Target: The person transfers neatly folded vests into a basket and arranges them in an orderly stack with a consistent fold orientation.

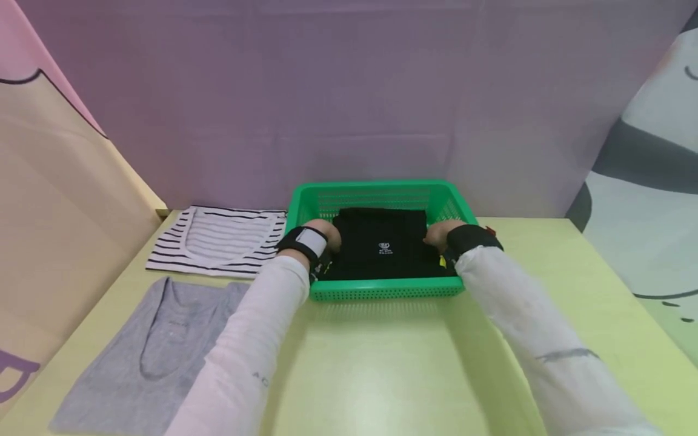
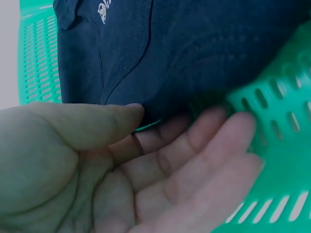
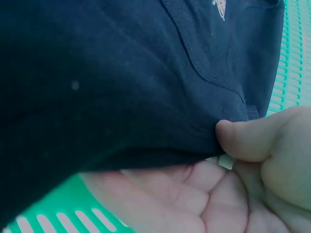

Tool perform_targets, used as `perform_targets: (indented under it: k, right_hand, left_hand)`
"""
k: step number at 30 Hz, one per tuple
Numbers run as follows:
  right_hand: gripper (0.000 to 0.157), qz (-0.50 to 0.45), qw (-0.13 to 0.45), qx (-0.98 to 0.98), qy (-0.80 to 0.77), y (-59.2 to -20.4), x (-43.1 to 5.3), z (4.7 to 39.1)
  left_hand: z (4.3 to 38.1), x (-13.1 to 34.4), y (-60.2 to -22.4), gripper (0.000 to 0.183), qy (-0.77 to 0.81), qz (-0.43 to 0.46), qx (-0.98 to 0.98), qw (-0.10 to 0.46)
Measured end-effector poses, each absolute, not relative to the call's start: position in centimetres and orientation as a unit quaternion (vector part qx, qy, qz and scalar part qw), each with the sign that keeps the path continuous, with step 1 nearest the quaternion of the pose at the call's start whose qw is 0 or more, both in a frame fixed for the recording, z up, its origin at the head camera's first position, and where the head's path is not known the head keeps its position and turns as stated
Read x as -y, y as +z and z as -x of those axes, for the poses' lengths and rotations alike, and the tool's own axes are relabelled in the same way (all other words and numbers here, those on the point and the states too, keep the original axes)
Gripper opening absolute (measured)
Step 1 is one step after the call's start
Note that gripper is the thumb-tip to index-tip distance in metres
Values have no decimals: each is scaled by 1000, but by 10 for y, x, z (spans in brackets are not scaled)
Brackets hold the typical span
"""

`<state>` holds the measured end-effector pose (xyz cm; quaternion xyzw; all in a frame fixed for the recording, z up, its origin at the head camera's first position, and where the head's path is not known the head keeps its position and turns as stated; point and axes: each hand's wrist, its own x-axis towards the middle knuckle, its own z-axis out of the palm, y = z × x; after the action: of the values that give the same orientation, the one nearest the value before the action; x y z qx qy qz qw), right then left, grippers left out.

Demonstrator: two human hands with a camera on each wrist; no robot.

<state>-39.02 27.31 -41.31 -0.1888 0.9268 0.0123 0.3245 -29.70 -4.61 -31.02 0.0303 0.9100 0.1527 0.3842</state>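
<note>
A folded black shirt (image 1: pixel 376 242) with a small white print lies inside a green plastic basket (image 1: pixel 387 289) in the head view. My left hand (image 1: pixel 329 234) is at the shirt's left side, and the left wrist view shows the thumb on top of the fabric edge with the index finger beneath it and the other fingers spread loosely below. At the opposite side my right hand (image 1: pixel 437 235) pinches the edge; in the right wrist view its thumb presses the cloth from above and its fingers lie partly hidden underneath.
Left of the basket lie a folded black-and-white striped shirt (image 1: pixel 229 239) and, nearer, a grey top (image 1: pixel 169 333). The pale yellow table (image 1: pixel 376 369) runs toward me. A purplish cloth backdrop (image 1: pixel 360 91) stands right behind the basket.
</note>
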Motion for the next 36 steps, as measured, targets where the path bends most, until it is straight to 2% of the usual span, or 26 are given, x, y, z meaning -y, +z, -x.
perform_targets:
  k: [3, 6, 13, 17, 23, 32, 36]
  right_hand:
    - [53, 169, 334, -927, -1, -417, -273, 392]
    - [54, 186, 311, -931, 37, -416, -268, 391]
    - [43, 81, 322, -943, 8, -356, -225, 336]
    - [43, 58, 318, -946, 6, -337, -212, 315]
    - [46, 56, 313, -947, 39, -310, -194, 288]
    - [45, 71, 311, -947, 42, -299, -191, 282]
    - [44, 73, 302, -950, 35, -300, -193, 283]
  left_hand:
    - [297, 47, -310, 35, 160, -21, -907, 390]
    - [298, 49, -309, 34, 150, -22, -909, 389]
    - [303, 53, -308, 34, 111, -48, -903, 412]
    - [302, 53, -310, 33, 95, -67, -906, 408]
    - [301, 52, -314, 33, 113, -46, -915, 385]
    - [296, 49, -308, 28, 100, -17, -932, 349]
    - [294, 47, -305, 28, 103, -9, -931, 351]
